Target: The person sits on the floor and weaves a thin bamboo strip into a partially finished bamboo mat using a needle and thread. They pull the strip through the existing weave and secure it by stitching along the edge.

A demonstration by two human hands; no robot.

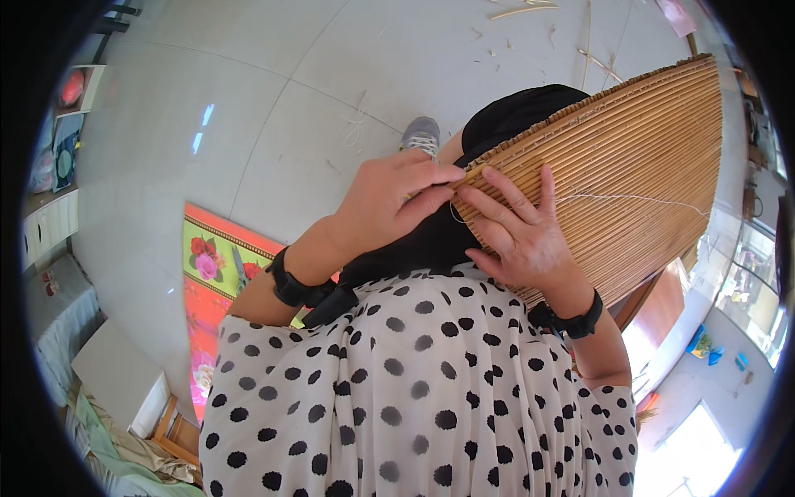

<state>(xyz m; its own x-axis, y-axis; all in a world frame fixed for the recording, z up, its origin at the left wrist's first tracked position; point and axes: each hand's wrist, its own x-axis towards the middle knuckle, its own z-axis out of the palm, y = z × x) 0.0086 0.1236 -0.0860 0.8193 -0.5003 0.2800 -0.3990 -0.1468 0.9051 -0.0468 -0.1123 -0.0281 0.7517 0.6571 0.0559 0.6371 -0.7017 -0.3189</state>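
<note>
A large mat of thin golden-brown reed sticks (638, 141) slants from my lap up to the right, its sticks bound side by side with thread. At its near left corner my left hand (393, 199) is closed, thumb and forefinger pinching the mat's edge; the exact bit between the fingertips is partly hidden. My right hand (522, 236) lies spread on the mat close by, fingers apart, its fingertips near the same corner. A loose white thread (629, 197) runs across the sticks from my right hand toward the far right edge.
Stick scraps (526, 11) lie on the pale tiled floor (273, 91) ahead. To the left is a red and green flowered board (211, 273) with scissors (239, 267) on it. My grey shoe (421, 135) shows beyond my hands. A white box (120, 369) stands at lower left.
</note>
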